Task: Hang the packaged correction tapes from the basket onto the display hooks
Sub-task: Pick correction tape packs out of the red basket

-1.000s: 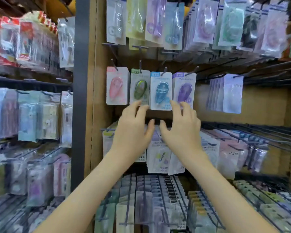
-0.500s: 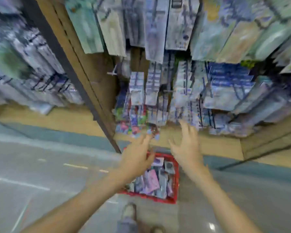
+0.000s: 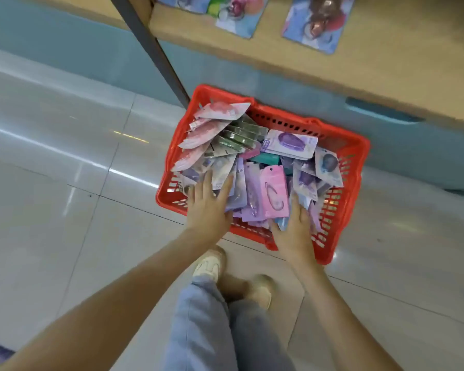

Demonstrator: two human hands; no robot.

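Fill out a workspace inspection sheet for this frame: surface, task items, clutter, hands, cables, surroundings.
Surface: glossy tiled floor; red basket stands on it beside the shelf base.
Job's things: packaged correction tapes heaped loose in the basket, pink, purple and green; display hooks out of view.
Clutter: nothing seen.
Hands: left hand open, straight fingers on packs at the near left; right hand open, fingertips among packs at the near right; no grip seen.
Cables: nothing seen.
Surroundings: shelf unit with a dark upright; other packs at the top edge; the person's shoes just short of the basket.
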